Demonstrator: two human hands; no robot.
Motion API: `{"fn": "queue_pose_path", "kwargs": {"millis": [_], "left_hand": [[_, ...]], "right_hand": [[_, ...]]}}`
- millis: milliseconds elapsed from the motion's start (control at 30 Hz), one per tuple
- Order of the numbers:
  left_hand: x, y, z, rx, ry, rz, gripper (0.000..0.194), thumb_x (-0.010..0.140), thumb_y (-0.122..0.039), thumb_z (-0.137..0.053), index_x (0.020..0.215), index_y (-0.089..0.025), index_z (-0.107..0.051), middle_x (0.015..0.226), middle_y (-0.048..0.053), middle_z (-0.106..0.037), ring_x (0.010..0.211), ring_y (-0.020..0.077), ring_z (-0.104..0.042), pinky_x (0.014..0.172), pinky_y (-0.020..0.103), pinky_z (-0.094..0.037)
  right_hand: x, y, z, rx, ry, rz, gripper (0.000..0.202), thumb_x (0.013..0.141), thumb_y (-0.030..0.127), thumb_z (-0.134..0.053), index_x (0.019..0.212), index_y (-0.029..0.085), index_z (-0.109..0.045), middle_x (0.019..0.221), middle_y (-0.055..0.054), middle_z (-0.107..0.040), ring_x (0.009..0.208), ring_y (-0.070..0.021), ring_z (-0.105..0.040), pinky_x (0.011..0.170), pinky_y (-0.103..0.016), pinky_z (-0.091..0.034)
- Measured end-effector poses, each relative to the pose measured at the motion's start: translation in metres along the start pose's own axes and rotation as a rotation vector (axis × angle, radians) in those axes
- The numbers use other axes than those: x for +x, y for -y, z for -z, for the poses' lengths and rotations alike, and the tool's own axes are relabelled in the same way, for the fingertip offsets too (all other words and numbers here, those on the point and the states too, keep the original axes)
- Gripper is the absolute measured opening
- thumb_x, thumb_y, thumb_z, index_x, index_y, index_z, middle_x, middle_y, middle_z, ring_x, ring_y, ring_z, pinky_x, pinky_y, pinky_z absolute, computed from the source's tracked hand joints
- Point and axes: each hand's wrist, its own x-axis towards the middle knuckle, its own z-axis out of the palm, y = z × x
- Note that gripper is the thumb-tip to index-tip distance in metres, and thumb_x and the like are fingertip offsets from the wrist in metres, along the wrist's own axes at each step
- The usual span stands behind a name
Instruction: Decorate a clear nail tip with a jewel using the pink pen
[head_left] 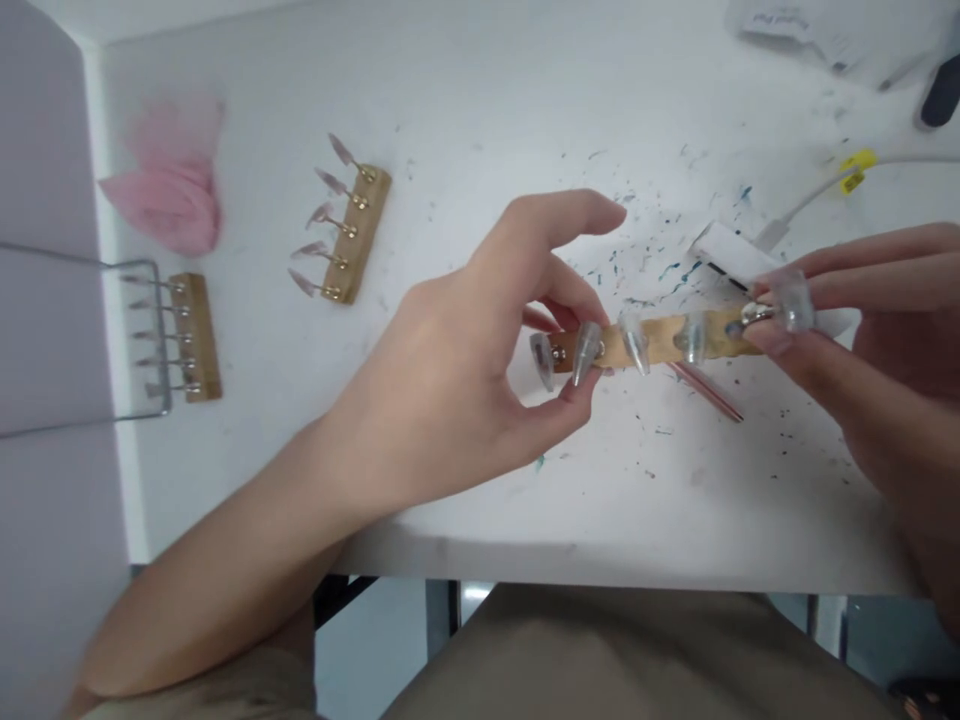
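My left hand (480,350) pinches a wooden nail display stand (660,338) near its left end, thumb below and fingers above, index finger raised. Along the stand sit several clear false nail tips (586,352) on small metal holders. At its right end my right hand (885,320) grips a metal holder (757,313) between thumb and fingers. A clear nail tip (793,300) is at those fingertips. Partly beneath the stand lies a thin pink metallic stick (709,390). Behind the right fingers a white device (731,255) is partly hidden.
Two more wooden stands with nail tips, one upper left (360,235) and one by the wall (199,335), rest on the white table (480,100). Nearby are a pink cloth (176,195), a wire frame (157,340), a white cable (817,190) and a plastic packet (795,25). Dark flecks litter the tabletop.
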Motion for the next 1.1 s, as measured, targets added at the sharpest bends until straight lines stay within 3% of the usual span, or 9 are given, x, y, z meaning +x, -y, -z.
{"fn": "queue_pose_path", "kwargs": {"millis": [200,400,700,867,1000,1100], "left_hand": [[0.0,0.0,-0.001,-0.061,-0.03,-0.017,0.068,0.087,-0.007,-0.081,0.147,-0.038,-0.077,0.116,-0.005,-0.091,0.099,0.0227,-0.093,0.087,0.035,-0.073],[-0.001,-0.001,-0.003,0.007,-0.024,0.036,0.065,0.091,-0.023,-0.081,0.153,-0.041,-0.075,0.118,-0.003,-0.091,0.102,0.0271,-0.094,0.09,0.04,-0.078],[-0.002,0.003,-0.002,-0.034,-0.033,0.034,0.064,0.089,-0.016,-0.088,0.147,-0.042,-0.079,0.12,-0.002,-0.093,0.107,0.0292,-0.095,0.093,0.041,-0.079],[-0.001,0.002,-0.004,-0.085,-0.05,0.003,0.067,0.086,-0.009,-0.092,0.144,-0.041,-0.08,0.121,-0.004,-0.092,0.103,0.0241,-0.093,0.088,0.034,-0.076],[-0.001,0.001,-0.004,-0.111,-0.047,0.002,0.067,0.086,-0.004,-0.093,0.141,-0.04,-0.08,0.12,-0.005,-0.092,0.105,0.0218,-0.093,0.087,0.03,-0.073],[-0.002,0.001,-0.004,-0.09,-0.057,-0.004,0.066,0.088,-0.008,-0.09,0.143,-0.041,-0.079,0.12,-0.004,-0.092,0.107,0.0255,-0.094,0.087,0.035,-0.076]], "right_hand": [[0.004,0.004,-0.002,0.006,0.033,-0.004,0.027,0.125,0.051,-0.104,0.124,0.024,-0.1,0.146,-0.003,-0.087,0.136,-0.0092,-0.089,0.122,-0.027,-0.076],[0.001,-0.001,-0.002,0.027,0.026,0.021,0.029,0.121,0.052,-0.11,0.123,0.024,-0.101,0.149,-0.004,-0.087,0.145,-0.017,-0.091,0.125,-0.034,-0.077],[0.003,-0.003,-0.003,0.014,0.049,-0.006,0.025,0.122,0.049,-0.108,0.127,0.025,-0.101,0.148,-0.006,-0.086,0.149,-0.0193,-0.09,0.131,-0.039,-0.078],[-0.002,-0.023,0.016,0.072,-0.026,0.022,0.051,0.103,0.056,-0.123,0.136,0.024,-0.101,0.128,-0.013,-0.081,0.149,-0.0266,-0.087,0.123,-0.042,-0.085],[-0.01,-0.046,0.037,0.079,-0.078,0.023,0.054,0.105,0.06,-0.122,0.136,0.023,-0.099,0.125,-0.013,-0.077,0.148,-0.0251,-0.086,0.122,-0.04,-0.084],[-0.008,-0.047,0.034,0.1,-0.075,0.028,0.05,0.108,0.059,-0.12,0.133,0.021,-0.099,0.128,-0.012,-0.079,0.148,-0.0229,-0.086,0.122,-0.038,-0.083]]}}
